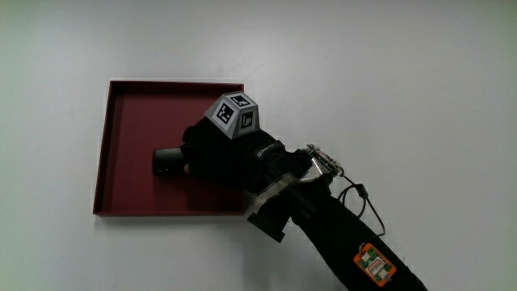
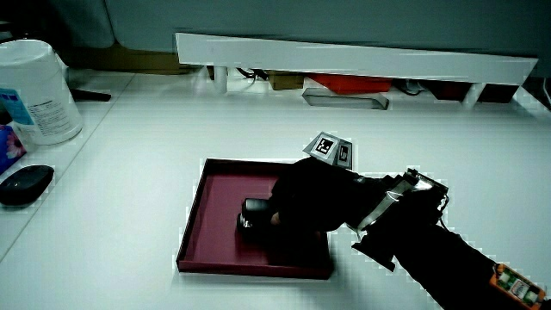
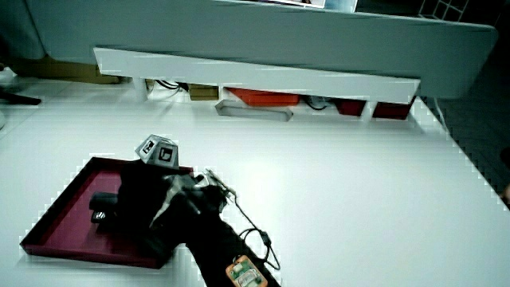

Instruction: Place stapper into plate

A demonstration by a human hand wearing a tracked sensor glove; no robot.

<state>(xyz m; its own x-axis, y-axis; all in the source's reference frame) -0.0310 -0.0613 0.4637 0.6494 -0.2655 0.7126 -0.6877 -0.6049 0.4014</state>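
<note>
A dark red square plate (image 1: 129,105) lies on the white table; it shows in both side views (image 2: 215,215) (image 3: 68,199). A black stapler (image 1: 168,161) rests inside the plate, with only one end showing past the glove. That end appears in both side views (image 2: 254,213) (image 3: 102,206). The hand (image 1: 218,153) lies over the plate, its fingers wrapped around the stapler. The patterned cube (image 1: 236,115) sits on the back of the hand. The forearm (image 1: 339,234) reaches in across the plate's edge nearest the person.
A white tub (image 2: 34,90) and a black mouse (image 2: 24,183) sit at the table's edge in a side view. A low white partition (image 2: 362,60) (image 3: 255,76) runs along the table, with a red object (image 3: 267,97) under it.
</note>
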